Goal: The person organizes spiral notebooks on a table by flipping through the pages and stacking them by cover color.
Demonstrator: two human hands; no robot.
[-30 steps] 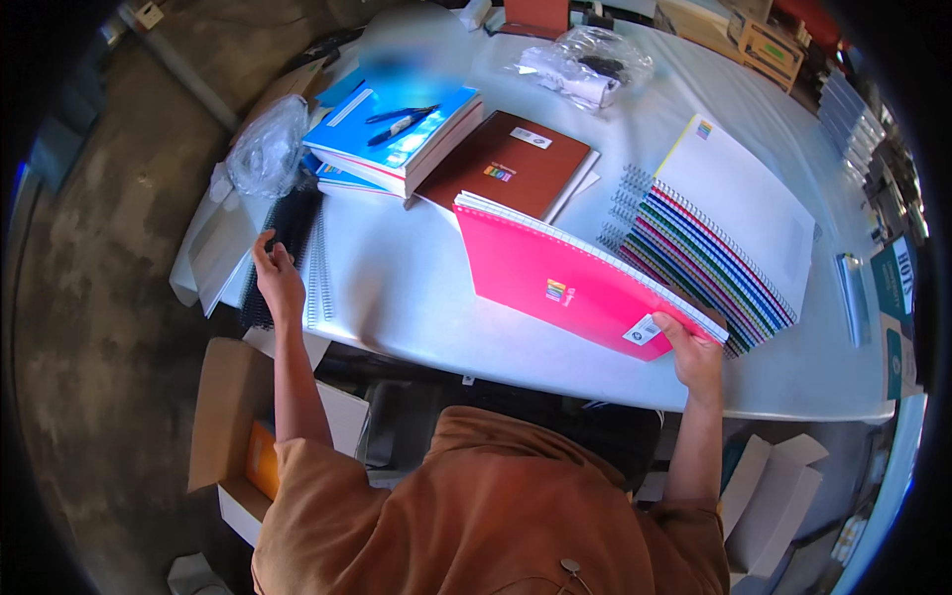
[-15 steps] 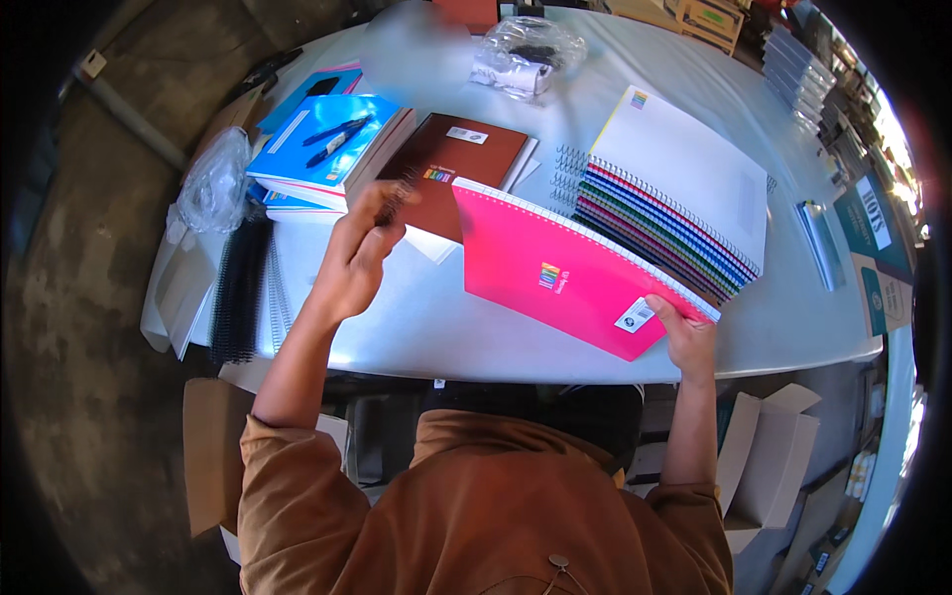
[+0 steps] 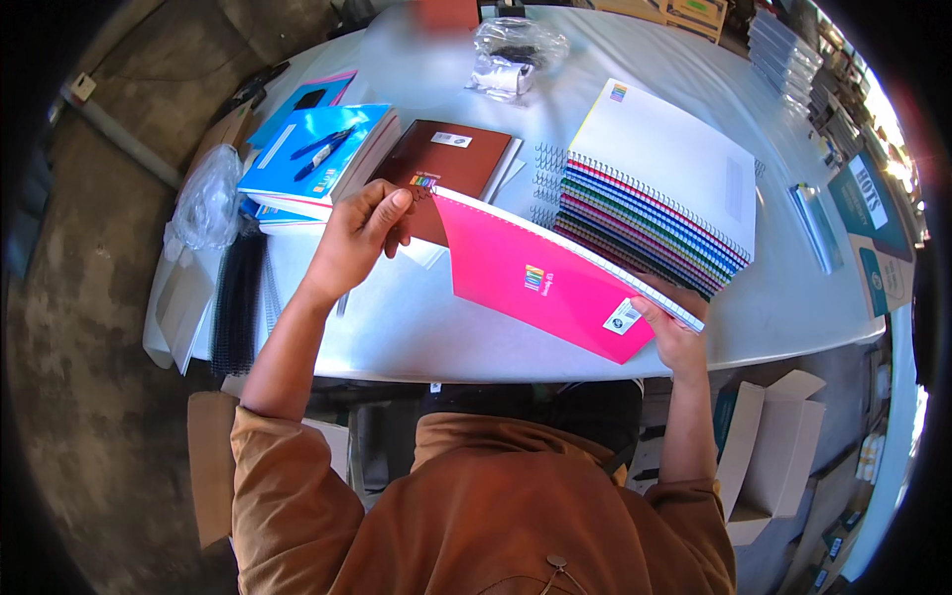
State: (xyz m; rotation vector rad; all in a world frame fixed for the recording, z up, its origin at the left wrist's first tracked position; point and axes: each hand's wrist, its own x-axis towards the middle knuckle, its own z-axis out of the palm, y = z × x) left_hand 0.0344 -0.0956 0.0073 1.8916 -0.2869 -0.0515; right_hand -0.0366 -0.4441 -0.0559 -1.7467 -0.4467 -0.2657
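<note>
A pink-covered notebook (image 3: 540, 288) with a row of holes along its upper edge is held up at a tilt over the table's near side. My right hand (image 3: 679, 332) grips its right end, thumb on the cover near a white label. At the opposite end, my left hand (image 3: 357, 238) is closed in a pinch on a dark spiral binding coil (image 3: 423, 191), which meets the notebook's upper left corner. Most of the coil is hidden by the fingers. Behind lie brown notebooks (image 3: 436, 149), partly covered by the pink one.
A tall stack of wire-bound notebooks (image 3: 669, 164) stands behind on the right. On the left are a blue-covered stack (image 3: 283, 164) with pens (image 3: 322, 154) on it, black coils (image 3: 238, 297) and a plastic bag (image 3: 206, 203). An open cardboard box (image 3: 778, 446) sits below the table's right side.
My left hand has brought the coil to the notebook's upper left corner; before, they were apart. My right hand keeps its grip, and the notebook stays tilted.
</note>
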